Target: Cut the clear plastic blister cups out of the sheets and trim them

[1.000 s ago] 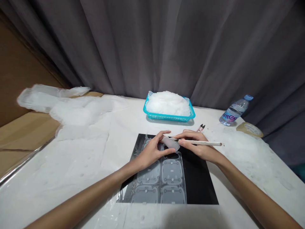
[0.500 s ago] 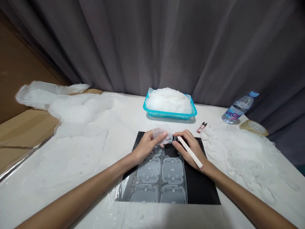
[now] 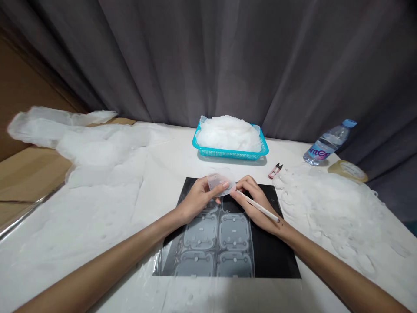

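Observation:
My left hand [image 3: 206, 194] pinches a thin, translucent rounded sheet piece [image 3: 219, 182] between thumb and fingers, above a black mat [image 3: 272, 243]. At the right edge of that piece are the fingertips of my right hand [image 3: 252, 198]. A slim white pen-like stick [image 3: 260, 206] lies slanted across this hand, gripped near its upper end, whose tip is hidden by the fingers. Below both hands, a clear film with several rounded-square translucent pieces [image 3: 233, 232] rests on the mat. Near the hands at the top, one outline on the film shows bare black.
A turquoise basket [image 3: 228, 154] heaped with white translucent pieces stands behind the mat. Small pink-handled snips [image 3: 275, 171], a water bottle [image 3: 329, 142] and a tape roll [image 3: 348, 170] lie to the right. White translucent sheets [image 3: 97, 150] spread left, by cardboard [image 3: 29, 167]; more pieces [image 3: 335, 208] lie right.
My right hand has moved slightly left, its fingertips now meeting the translucent piece's edge. The white stick has tilted flatter. The whole view has shifted a little.

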The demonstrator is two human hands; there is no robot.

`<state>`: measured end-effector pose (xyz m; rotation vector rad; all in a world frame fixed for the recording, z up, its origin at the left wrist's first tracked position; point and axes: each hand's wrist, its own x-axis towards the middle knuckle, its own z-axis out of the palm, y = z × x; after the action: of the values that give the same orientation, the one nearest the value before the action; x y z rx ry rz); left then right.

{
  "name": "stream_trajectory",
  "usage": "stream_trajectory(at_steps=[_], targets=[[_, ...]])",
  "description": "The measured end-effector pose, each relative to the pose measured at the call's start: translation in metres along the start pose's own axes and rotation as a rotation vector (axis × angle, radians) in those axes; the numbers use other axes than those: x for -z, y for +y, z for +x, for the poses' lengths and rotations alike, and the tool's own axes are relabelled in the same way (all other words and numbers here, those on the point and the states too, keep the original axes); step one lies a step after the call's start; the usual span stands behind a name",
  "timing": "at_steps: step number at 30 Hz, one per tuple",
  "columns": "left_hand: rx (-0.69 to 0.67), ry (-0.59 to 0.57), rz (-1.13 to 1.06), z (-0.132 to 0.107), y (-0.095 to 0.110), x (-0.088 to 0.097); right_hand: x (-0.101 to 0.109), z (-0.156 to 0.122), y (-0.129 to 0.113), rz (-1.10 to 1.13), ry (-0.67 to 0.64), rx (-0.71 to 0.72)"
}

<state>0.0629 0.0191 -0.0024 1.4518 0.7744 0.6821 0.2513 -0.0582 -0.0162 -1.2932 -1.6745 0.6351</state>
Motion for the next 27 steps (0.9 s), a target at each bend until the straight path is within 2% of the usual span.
stream_trajectory(at_steps=[9, 16, 21, 23, 27], targets=[[0.001, 0.047, 0.023, -0.0012, 0.0031, 0.0037, -0.0025, -0.007, 0.0029, -0.2, 0.025, 0.107], [0.037, -0.017, 0.038, -0.0018, 0.0049, 0.0052, -0.0023, -0.0089, 0.0041, -0.075, -0.02, 0.158], [-0.084, -0.067, 0.175, 0.0001, 0.0074, 0.0058, -0.0017, -0.0085, 0.0026, -0.105, -0.057, 0.2], [-0.098, -0.086, 0.222, 0.0003, 0.0071, 0.0058, -0.002, -0.0082, 0.0021, -0.116, -0.065, 0.212], [-0.09, -0.05, 0.266, -0.0011, 0.0043, 0.0047, -0.0031, -0.007, 0.0029, -0.136, -0.049, 0.209]])
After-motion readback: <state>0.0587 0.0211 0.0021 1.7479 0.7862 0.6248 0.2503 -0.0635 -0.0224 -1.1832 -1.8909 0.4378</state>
